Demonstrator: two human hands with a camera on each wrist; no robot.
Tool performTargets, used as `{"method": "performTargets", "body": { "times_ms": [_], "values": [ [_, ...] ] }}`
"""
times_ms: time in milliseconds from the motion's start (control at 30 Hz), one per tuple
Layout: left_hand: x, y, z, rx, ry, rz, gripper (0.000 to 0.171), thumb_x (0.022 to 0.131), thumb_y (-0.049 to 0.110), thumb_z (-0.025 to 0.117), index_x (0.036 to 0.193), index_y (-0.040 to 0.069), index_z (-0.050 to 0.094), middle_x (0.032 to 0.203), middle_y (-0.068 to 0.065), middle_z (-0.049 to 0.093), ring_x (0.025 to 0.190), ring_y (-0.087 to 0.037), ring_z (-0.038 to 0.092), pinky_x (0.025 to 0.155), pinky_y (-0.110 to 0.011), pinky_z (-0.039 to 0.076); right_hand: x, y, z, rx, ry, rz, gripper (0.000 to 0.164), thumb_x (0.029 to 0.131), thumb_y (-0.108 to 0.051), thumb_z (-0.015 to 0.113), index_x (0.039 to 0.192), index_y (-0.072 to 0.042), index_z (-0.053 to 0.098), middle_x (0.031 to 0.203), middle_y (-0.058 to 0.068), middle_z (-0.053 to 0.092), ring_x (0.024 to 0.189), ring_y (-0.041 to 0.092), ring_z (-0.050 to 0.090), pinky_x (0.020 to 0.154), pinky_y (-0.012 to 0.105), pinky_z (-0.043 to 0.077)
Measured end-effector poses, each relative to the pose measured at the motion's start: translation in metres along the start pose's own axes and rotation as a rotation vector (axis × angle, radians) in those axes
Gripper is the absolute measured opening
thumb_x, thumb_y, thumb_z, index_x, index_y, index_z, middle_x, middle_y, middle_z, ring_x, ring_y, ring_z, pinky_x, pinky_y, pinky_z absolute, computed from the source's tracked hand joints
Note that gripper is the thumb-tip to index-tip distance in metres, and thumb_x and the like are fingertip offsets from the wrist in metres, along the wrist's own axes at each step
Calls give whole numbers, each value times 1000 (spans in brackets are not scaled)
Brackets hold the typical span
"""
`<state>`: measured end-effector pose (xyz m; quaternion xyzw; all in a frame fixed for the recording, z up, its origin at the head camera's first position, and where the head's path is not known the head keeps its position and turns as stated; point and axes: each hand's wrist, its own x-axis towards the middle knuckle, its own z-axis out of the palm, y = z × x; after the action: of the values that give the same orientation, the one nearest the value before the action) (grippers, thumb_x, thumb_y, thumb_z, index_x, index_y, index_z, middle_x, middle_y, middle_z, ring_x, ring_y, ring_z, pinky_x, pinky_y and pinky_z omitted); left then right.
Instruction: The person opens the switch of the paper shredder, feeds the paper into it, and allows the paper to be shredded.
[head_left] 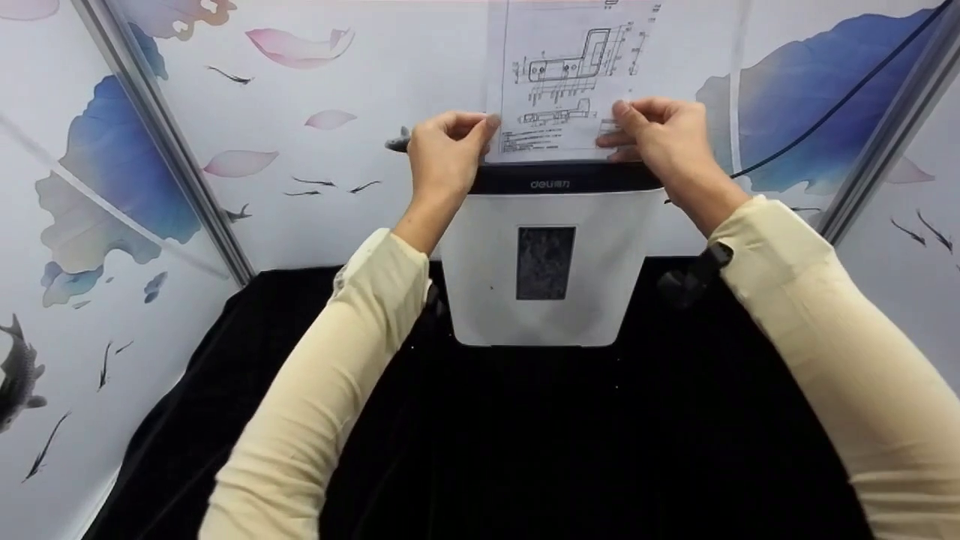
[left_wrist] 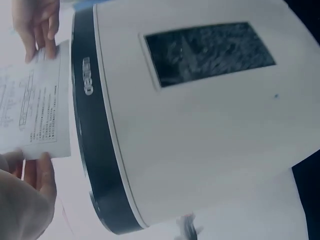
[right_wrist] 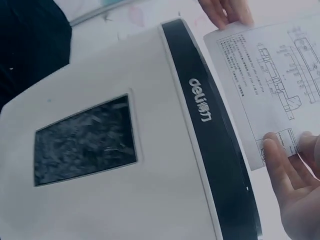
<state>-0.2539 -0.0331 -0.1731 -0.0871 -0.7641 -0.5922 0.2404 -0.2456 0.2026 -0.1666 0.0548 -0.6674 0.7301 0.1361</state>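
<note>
A sheet of paper (head_left: pixel 555 112) printed with a technical drawing is held upright above a white paper shredder (head_left: pixel 487 277) with a black top band. My left hand (head_left: pixel 448 154) pinches the sheet's left edge near its lower corner. On the opposite edge, my right hand (head_left: pixel 664 135) pinches the paper between thumb and fingers. In the right wrist view the sheet (right_wrist: pixel 250 95) has its lower edge close along the shredder's dark top (right_wrist: pixel 210 125). Shredded paper shows through the shredder's dark window (head_left: pixel 546 262).
The shredder stands on a black cloth (head_left: pixel 525 435). White panels painted with fish, petals and blue leaves (head_left: pixel 127 165) enclose the back and sides, joined by metal posts (head_left: pixel 161 135). A black cable (head_left: pixel 832 112) runs across the right panel.
</note>
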Motion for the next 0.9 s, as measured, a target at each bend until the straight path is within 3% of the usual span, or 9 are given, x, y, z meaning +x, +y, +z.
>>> {"method": "performTargets", "body": {
  "times_ms": [133,267,400,500,633,767,900],
  "values": [
    [9,0,3,68,25,-6,27,90,37,75,98,11,80,76,5,72,68,-5,61,72,-17,46,8,-1,3,-11,10,8,9,95,-12,67,93,-3,68,85,2,73,71,14,74,65,24,62],
    [16,8,3,63,40,-4,31,92,41,72,105,13,79,92,-1,79,69,-8,68,70,-17,49,15,-3,6,-39,19,11,9,96,-11,66,92,-4,69,83,2,72,71,14,74,65,23,61],
    [23,26,1,14,38,6,35,91,40,70,111,11,76,105,-5,78,76,-12,72,71,-17,55,20,-7,7,-43,31,48,9,96,-13,66,94,-4,67,82,2,72,70,15,74,66,24,62],
    [28,42,0,-8,42,74,35,91,36,70,112,9,75,104,-6,78,78,-11,71,75,-16,55,22,-6,6,-30,41,63,9,96,-13,66,96,-4,67,81,3,72,71,15,74,68,24,62],
    [32,57,-3,-20,55,185,28,92,31,72,107,7,76,90,-3,76,75,-5,63,75,-15,49,24,0,7,-25,44,41,9,97,-11,65,98,-2,67,83,2,72,75,14,74,72,23,62],
    [33,62,-3,-41,36,221,24,92,28,73,103,8,77,88,-2,75,76,-3,61,74,-15,46,26,5,7,-14,50,17,8,97,-10,64,98,-2,66,86,2,70,77,14,74,74,22,62],
    [32,61,-1,-43,8,224,26,91,28,73,105,7,77,99,-7,78,83,-8,67,76,-14,47,28,9,7,-14,57,1,8,98,-9,62,96,-2,66,88,2,69,79,14,73,77,22,62]
  ]
}}
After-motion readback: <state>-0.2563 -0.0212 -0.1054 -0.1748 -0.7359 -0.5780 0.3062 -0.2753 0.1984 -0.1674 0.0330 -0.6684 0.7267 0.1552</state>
